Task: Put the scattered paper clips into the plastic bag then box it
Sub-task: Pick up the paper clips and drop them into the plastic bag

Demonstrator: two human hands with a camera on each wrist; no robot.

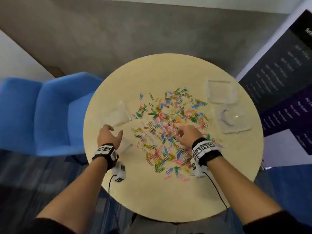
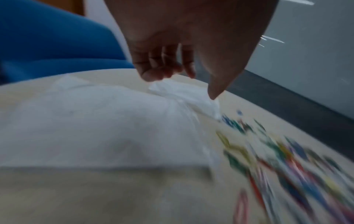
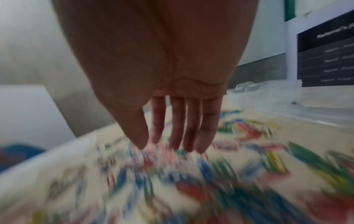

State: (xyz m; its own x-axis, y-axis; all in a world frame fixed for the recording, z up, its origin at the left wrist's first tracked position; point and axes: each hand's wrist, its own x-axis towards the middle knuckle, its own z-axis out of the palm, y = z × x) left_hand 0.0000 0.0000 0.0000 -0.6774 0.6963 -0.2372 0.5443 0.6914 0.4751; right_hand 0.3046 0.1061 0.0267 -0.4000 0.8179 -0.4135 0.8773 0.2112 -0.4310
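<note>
Several coloured paper clips (image 1: 168, 119) lie scattered over the middle of the round cream table (image 1: 168, 200). A clear plastic bag (image 1: 119, 114) lies crumpled at the table's left side. My left hand (image 1: 115, 130) hovers over the bag's near part, fingers loosely curled and thumb apart; in the left wrist view the bag's (image 2: 95, 121) bunched edge sits between them under the hand (image 2: 182, 84). My right hand (image 1: 181, 132) reaches down into the clips; its wrist view shows straight fingers (image 3: 178, 128) with tips on the blurred clips (image 3: 191, 174).
A clear plastic box (image 1: 221, 92) and a second clear piece, probably its lid (image 1: 231, 120), lie at the table's right side. A blue armchair (image 1: 42, 112) stands close on the left. A dark printed board (image 1: 287, 73) stands beyond the right edge.
</note>
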